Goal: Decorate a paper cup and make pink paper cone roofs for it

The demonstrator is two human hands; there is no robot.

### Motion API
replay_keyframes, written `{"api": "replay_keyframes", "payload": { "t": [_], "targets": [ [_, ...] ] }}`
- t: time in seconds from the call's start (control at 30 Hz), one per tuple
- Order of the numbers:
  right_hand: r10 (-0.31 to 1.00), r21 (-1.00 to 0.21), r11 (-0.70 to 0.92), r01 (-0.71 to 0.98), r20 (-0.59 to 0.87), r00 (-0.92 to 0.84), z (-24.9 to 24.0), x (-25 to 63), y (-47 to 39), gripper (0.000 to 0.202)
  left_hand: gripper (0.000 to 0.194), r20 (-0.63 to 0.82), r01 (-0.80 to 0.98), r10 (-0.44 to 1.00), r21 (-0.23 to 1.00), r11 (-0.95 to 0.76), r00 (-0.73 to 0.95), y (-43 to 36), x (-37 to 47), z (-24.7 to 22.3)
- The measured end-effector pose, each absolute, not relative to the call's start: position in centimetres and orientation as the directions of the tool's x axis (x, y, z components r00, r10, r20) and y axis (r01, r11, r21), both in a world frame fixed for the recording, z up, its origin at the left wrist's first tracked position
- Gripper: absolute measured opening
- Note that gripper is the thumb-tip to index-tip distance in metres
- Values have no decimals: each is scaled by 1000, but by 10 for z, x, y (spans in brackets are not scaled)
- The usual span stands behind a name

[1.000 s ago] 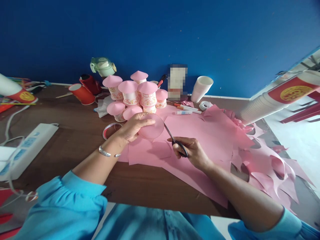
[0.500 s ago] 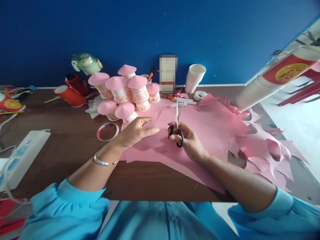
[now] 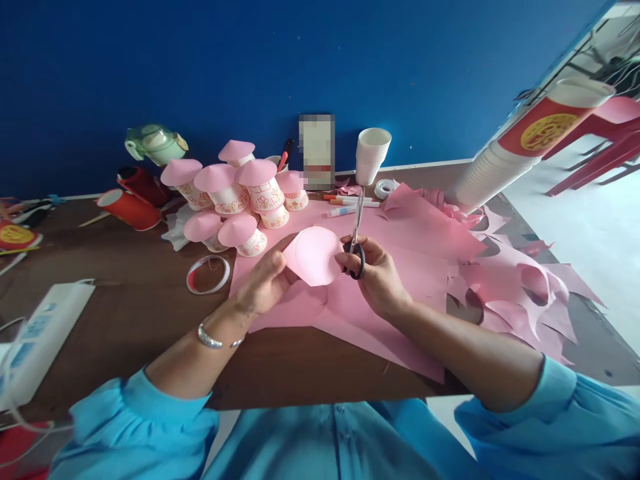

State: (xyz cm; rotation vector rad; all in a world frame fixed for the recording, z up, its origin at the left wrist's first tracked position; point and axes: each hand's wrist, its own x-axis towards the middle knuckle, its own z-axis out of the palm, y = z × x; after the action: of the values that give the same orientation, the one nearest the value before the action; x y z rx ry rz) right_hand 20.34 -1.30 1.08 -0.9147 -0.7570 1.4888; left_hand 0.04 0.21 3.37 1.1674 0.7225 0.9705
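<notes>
- Changed in the last second: swung the scissors [image 3: 357, 230] off the rim of the disc [image 3: 316, 257], from aiming up-left at the edge to standing nearly straight up in view.
- Also changed: brought the blades together from spread half a second ago, and tipped up the disc, showing a bright face to the camera.
- Meaning, as a judgement: not cutting at this instant; handling the disc between both hands instead.
- Disc location: held up over the pink sheets [image 3: 400, 280], between both hands, nearer the person than the roofed cups [image 3: 230, 199] and to their right.
- Left hand [image 3: 265, 277]: partly curled, gripping the disc by its left edge, thumb up. Can't see the fingers behind.
- Right hand [image 3: 377, 273]: closed around the scissors handles, reaching the disc's right edge with the thumb. Probably touching there; too small to be sure.
- Disc direction: facing up toward the person, pointing a slight corner left, into the left hand. Close to round, so no clear long axis.
- Scissors direction: tips toward the wall [image 3: 230, 73], leaning slightly right; long axis running away from the person. Nearly shut.
</notes>
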Motion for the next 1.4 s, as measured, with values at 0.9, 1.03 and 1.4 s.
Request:
{"api": "replay_keyframes", "payload": {
  "t": [0.9,1.03,1.4],
  "targets": [
    [953,-982,122,144,75,-295,-7,204,-27,56,45,-88,124,995,989,83,37,-2,3,36],
    [948,-982,130,136,83,-307,-7,206,-26,57,45,-96,112,991,990,86,90,-3,3,37],
    [947,-992,103,70,77,-311,-10,205,-26,60,45,-103,145,991,985,91,80,-5,6,43]
  ]
}}
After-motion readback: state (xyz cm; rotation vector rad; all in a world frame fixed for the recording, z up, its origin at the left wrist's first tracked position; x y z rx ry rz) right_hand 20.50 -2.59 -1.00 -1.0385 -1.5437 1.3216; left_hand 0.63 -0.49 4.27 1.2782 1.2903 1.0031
